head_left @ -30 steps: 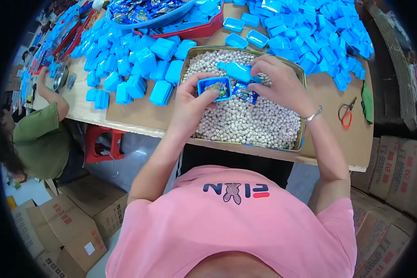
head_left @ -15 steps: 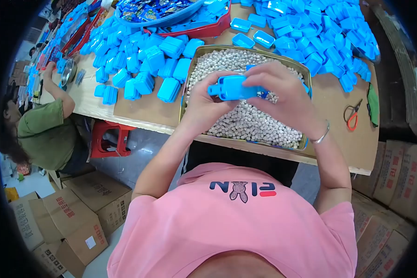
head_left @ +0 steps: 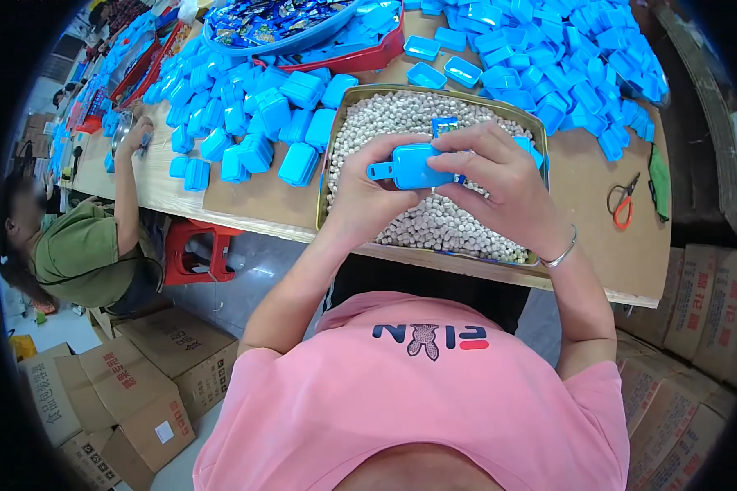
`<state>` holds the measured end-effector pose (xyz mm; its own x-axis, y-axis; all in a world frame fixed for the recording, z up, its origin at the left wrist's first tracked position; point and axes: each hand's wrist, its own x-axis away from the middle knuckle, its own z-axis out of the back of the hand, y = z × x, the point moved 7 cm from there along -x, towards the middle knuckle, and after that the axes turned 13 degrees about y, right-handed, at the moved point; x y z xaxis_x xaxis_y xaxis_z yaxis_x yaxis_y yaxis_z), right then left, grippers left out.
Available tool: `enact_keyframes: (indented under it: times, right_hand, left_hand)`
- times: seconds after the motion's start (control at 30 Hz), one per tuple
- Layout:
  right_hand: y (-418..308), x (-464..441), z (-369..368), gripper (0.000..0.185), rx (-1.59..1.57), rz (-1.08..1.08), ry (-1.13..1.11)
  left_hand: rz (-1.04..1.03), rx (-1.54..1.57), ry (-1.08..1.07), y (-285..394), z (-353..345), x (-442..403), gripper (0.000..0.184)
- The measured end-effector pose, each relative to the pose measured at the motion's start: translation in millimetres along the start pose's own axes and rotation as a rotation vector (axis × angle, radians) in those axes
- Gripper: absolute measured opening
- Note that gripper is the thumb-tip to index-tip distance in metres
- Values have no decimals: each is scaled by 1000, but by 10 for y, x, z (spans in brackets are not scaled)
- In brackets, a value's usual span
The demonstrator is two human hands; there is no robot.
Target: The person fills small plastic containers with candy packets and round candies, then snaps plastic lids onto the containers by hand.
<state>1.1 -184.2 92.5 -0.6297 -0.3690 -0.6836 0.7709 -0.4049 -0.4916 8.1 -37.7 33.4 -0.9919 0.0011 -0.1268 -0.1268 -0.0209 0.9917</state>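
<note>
A small blue box (head_left: 416, 166) with its lid on top is held level over a tray (head_left: 367, 237) of pale round pellets (head_left: 422, 221). My left hand (head_left: 367, 188) is closed round the box's left and near side, and a looped blue tab sticks out at that end. From the right, my right hand (head_left: 499, 176) has its fingers on the lid and the right end, with a bit of dark blue packet under them. Behind the box, a blue packet (head_left: 444, 126) lies on the pellets. Another blue piece (head_left: 529, 150) is at the tray's right side.
Closed blue boxes (head_left: 272, 110) are heaped at the left, open blue boxes (head_left: 549, 57) at the right. A blue basin (head_left: 282, 45) of packets stands behind in a red container (head_left: 368, 59). Orange-handled scissors (head_left: 623, 204) lie right. A co-worker (head_left: 86, 250) sits left by a red stool (head_left: 196, 250).
The lid, earlier apart in my right hand, now covers the box in my left hand. Both hands have come together. The co-worker's raised arm has moved right.
</note>
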Motion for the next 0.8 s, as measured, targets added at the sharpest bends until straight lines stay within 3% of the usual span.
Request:
enact_keyframes:
  times: [0.1,0.27,0.4,0.57,0.8]
  right_hand:
    - [-2,22,6,34,33,36,0]
    - [-12,54,-8,32,-5,67,-3]
    - [342,220,-128,33,-557,-627,250]
    - [336,289,-205,39,-666,-789,88]
    - [333,255,-215,47,-622,-768,121]
  left_hand:
    - [1,-8,2,-11,-12,20,46]
    - [249,293,-40,-100,-19,49,39]
    - [59,215,34,7,-20,15,32]
    - [-137,60,4,174,-12,14,29]
    - [-147,91,54,121,-13,-10,30]
